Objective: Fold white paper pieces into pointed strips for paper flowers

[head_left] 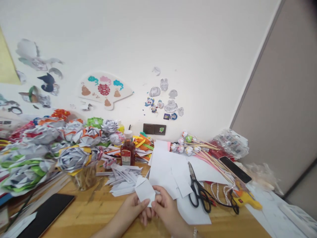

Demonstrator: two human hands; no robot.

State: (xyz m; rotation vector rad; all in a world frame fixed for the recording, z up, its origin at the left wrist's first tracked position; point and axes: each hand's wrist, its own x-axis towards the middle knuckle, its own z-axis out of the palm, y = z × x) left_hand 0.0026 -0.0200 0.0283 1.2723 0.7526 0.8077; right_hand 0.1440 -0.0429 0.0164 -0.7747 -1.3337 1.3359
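A small folded piece of white paper [144, 189] is held up between my two hands, above the front of the wooden table [81, 215]. My left hand [135, 205] pinches its lower left side, with the thumb lying across the front. At the lower right edge, my right hand [163, 204] grips the same paper between thumb and fingers. Just behind lies a pile of folded white paper strips [123, 177]. Flat white sheets [162, 168] spread out to the right of the pile, and black-handled scissors [198, 193] rest partly on them, blades pointing away.
Many folded paper flowers [74, 158] crowd the left side, one above a clear cup [85, 178]. A bottle of red-brown liquid [127, 150] stands behind the strips. A black phone [235, 169], a yellow glue gun [247, 199] and thin wooden sticks [210, 158] lie right. A dark tablet-like slab [49, 213] lies front left.
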